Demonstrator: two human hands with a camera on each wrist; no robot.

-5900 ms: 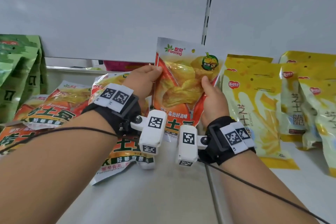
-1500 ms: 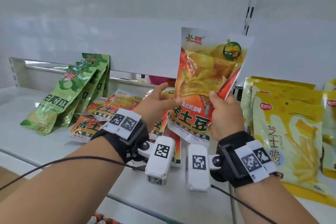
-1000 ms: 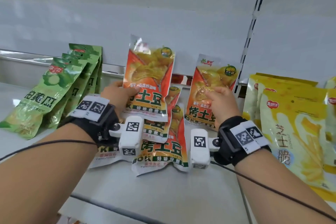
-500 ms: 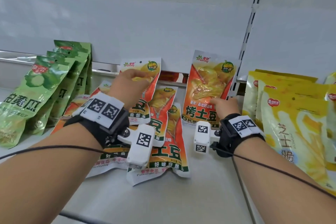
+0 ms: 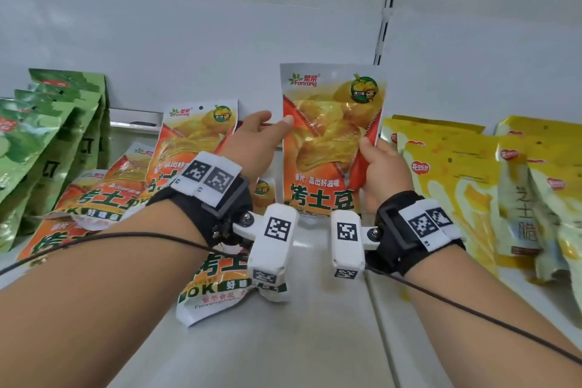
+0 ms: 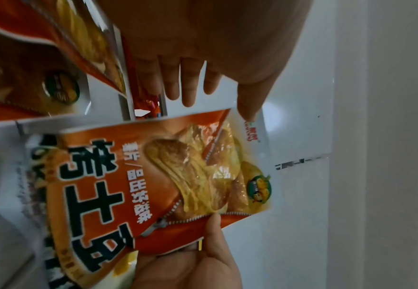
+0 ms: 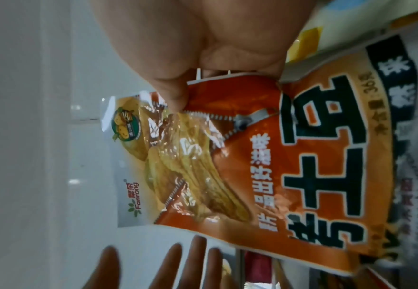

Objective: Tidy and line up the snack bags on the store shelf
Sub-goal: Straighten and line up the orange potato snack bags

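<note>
An orange potato-chip bag [image 5: 330,142] [image 6: 166,185] [image 7: 252,166] stands upright in front of the white back wall. My right hand [image 5: 371,154] [image 7: 178,88] pinches its right edge, thumb on the front and fingers behind. My left hand [image 5: 271,124] [image 6: 203,88] is at the bag's left edge with straight, spread fingers; only the thumb touches the bag. Another orange bag [image 5: 195,135] leans upright just left of my left hand. Several more orange bags [image 5: 94,195] lie flat and overlapping on the shelf [image 5: 315,340].
Green snack bags [image 5: 47,142] lean in a row at the far left. Yellow snack bags [image 5: 456,183] stand in rows at the right, close to the held bag. A slotted upright rail [image 5: 385,9] runs up the back wall.
My left hand has let go of the left orange bag, which now leans by itself, and moved right to the other bag's edge. My right hand now grips that bag higher.
</note>
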